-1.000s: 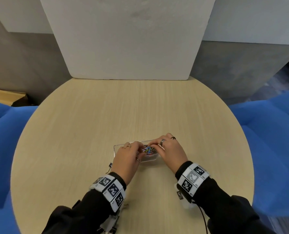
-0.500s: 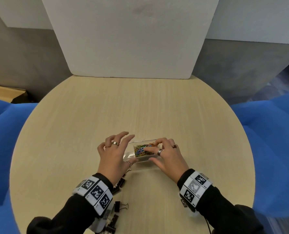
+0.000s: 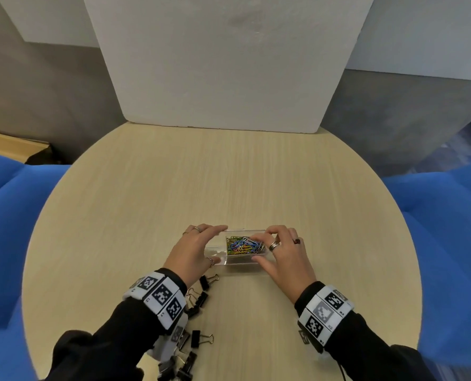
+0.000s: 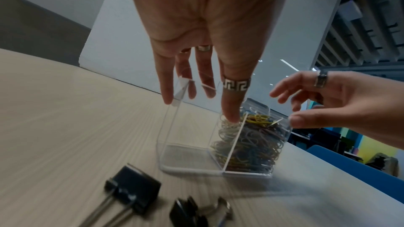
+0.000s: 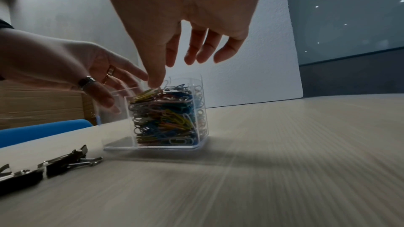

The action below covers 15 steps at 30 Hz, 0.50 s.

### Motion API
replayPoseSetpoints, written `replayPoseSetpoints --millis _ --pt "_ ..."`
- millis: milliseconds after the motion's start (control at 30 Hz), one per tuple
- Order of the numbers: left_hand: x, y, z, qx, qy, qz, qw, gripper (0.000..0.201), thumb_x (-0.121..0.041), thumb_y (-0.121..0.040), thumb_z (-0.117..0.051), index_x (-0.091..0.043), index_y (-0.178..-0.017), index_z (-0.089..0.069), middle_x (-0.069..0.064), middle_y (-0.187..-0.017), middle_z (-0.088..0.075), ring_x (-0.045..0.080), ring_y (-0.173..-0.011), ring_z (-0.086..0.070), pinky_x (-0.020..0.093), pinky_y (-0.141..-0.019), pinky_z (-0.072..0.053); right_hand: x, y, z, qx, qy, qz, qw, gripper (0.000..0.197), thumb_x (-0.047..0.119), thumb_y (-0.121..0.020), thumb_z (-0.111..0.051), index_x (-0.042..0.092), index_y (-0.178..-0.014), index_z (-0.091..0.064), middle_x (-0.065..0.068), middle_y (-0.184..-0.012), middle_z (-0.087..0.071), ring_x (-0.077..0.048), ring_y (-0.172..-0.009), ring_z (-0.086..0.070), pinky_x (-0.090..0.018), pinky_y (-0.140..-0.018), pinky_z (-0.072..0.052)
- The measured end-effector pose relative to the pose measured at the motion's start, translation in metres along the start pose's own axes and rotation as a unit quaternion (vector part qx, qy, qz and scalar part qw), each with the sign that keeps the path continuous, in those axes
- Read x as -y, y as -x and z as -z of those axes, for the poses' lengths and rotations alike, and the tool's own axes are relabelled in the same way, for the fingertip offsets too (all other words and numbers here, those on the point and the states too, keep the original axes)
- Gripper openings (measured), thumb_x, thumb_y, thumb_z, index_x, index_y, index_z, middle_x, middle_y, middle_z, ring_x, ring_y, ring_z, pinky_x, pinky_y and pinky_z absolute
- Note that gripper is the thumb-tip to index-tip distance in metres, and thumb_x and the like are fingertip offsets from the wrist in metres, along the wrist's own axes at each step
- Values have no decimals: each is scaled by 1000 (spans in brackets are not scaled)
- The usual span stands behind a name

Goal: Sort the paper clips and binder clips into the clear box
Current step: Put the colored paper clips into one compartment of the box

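The clear box [image 3: 244,262] stands on the round table's near half. Its right compartment is packed with coloured paper clips [image 3: 241,246]; the left compartment shows nothing inside. My left hand [image 3: 198,246] hovers over the left compartment with straight fingers, holding nothing, fingertips at the rim. My right hand [image 3: 279,253] is over the right compartment, fingers loosely bent above the clips, thumb by the near rim. In the left wrist view the divider and paper clips [image 4: 251,144] are plain. In the right wrist view the paper clips [image 5: 168,118] fill the box to its top.
Several black binder clips [image 3: 201,298] lie on the table [image 3: 228,174] near my left wrist, more [image 3: 200,338] toward the near edge. A white foam board [image 3: 223,64] stands at the table's far edge. Blue seats [image 3: 434,215] flank both sides.
Both hands were bunched together over the box; they have spread apart. The left hand has opened and moved over the left compartment, and the paper clips now show.
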<state>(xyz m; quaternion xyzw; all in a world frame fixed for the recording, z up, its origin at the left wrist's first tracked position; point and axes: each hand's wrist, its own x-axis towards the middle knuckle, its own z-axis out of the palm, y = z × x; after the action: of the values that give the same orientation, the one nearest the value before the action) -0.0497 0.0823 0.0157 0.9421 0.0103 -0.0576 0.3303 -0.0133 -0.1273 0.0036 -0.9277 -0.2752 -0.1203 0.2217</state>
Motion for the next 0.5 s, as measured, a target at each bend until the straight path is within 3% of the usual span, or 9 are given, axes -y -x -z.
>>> replayPoseSetpoints --millis 67,167,267,333,433,500 --pt "1 -9 5 -5 9 -1 1000 67 -13 -76 -72 -30 -135 -43 -5 -124 -54 16 -114 -43 24 -94 -35 2 2 -1 -13 -18 -20 1000 41 29 -68 -77 24 -102 -56 1 -98 -53 -14 -86 -43 -28 -73 -39" --pt "10 -20 17 -20 9 8 1000 67 -12 -75 -73 -27 -134 -45 -4 -122 -56 17 -112 -44 21 -89 -30 11 7 -5 -2 -38 -2 999 25 38 -82 -56 19 -99 -59 2 -94 -56 -12 -86 -46 -25 -73 -37" --pt "25 -23 32 -29 8 24 999 68 -14 -71 -77 -25 -131 -48 -1 -118 -59 18 -109 -47 23 -86 -31 26 16 -14 85 -51 35 994 30 41 -87 -46 21 -104 -60 3 -98 -58 -12 -90 -46 -30 -77 -45" --pt "37 -21 40 -29 7 35 999 68 -15 -69 -79 -26 -129 -50 -1 -116 -61 18 -107 -49 23 -85 -33 39 20 -21 170 -68 47 982 42 46 -87 -40 22 -117 -57 1 -111 -57 -14 -103 -48 -34 -86 -48" --pt "51 -18 47 -32 13 45 998 68 -16 -67 -81 -27 -127 -51 -2 -114 -62 18 -104 -52 23 -81 -34 59 19 -35 292 -57 97 950 62 54 -84 -34 21 -136 -42 -4 -140 -43 -26 -130 -37 -44 -106 -33" --pt "55 -17 48 -31 13 42 999 68 -16 -67 -81 -27 -127 -51 -2 -114 -61 18 -104 -52 24 -81 -35 73 16 -46 344 -23 150 927 66 52 -86 -39 24 -144 -26 -2 -153 -21 -27 -141 -14 -47 -112 -14"
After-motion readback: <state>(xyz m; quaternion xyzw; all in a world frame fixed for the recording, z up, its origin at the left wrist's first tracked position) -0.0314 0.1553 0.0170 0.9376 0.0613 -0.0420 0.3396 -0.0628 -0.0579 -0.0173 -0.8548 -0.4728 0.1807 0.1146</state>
